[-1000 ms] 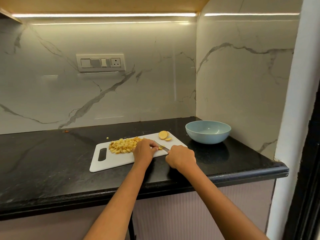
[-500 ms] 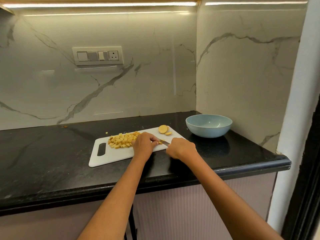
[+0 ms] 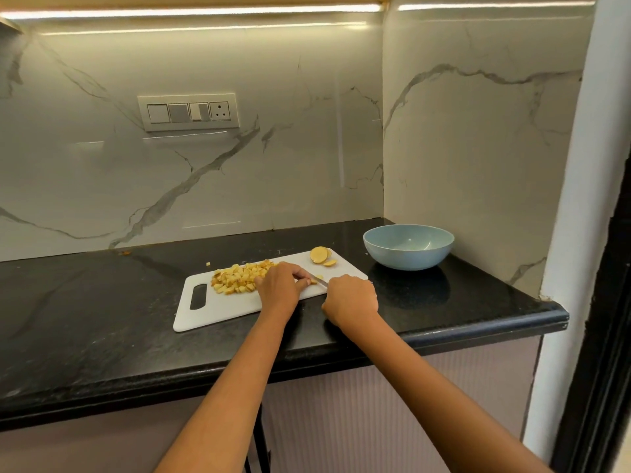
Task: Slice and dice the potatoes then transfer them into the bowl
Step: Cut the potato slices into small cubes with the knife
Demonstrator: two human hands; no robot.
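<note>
A white cutting board (image 3: pixel 218 310) lies on the black counter. A pile of diced potato (image 3: pixel 239 277) covers its middle. Potato slices (image 3: pixel 321 256) lie at the board's far right corner. My left hand (image 3: pixel 281 288) is curled over a small potato piece (image 3: pixel 312 282) on the board, holding it down with the fingertips. My right hand (image 3: pixel 351 298) grips a knife (image 3: pixel 321 281); only a short part of the blade shows between the hands. A light blue bowl (image 3: pixel 408 245), with nothing in it, stands right of the board.
The black counter (image 3: pixel 85 319) stretches left of the board; its front edge runs below my wrists. A marble wall closes the back and the right side behind the bowl. A switch panel (image 3: pixel 187 112) hangs on the back wall. One stray potato cube (image 3: pixel 208 264) lies behind the board.
Both hands stay over the same spot on the board with the knife between them. The view has shifted slightly; the pile, slices and bowl have not moved.
</note>
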